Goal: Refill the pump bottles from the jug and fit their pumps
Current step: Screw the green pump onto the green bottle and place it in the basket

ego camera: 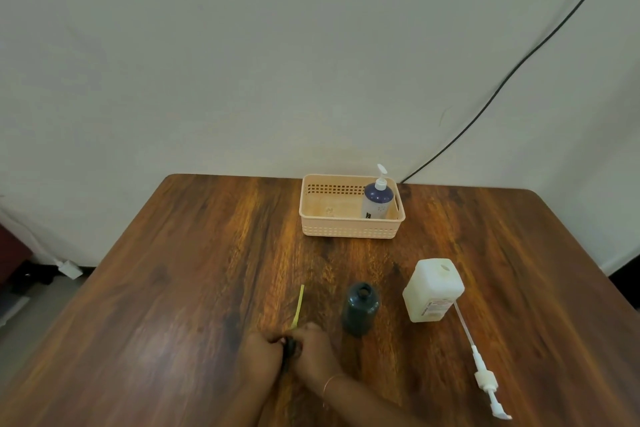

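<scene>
Wooden table (180,288) fills the view, dark grain running toward the wall. Peach basket (349,230) sits near the far edge, and a blue pump bottle (377,203) stands upright in its right end, pump fitted. Toward the right edge stands the white jug (433,291), uncapped. Just left of it is a dark bottle (360,308), mouth open. A white pump (485,374) lies flat near the front right corner, its tube reaching back to the jug's base. At the front edge, the left hand (259,350) and right hand (317,352) meet, fingers (310,329) clenched on a small dark piece (292,346) between them, blurred. A yellow strip (298,305) pokes out beyond them.
</scene>
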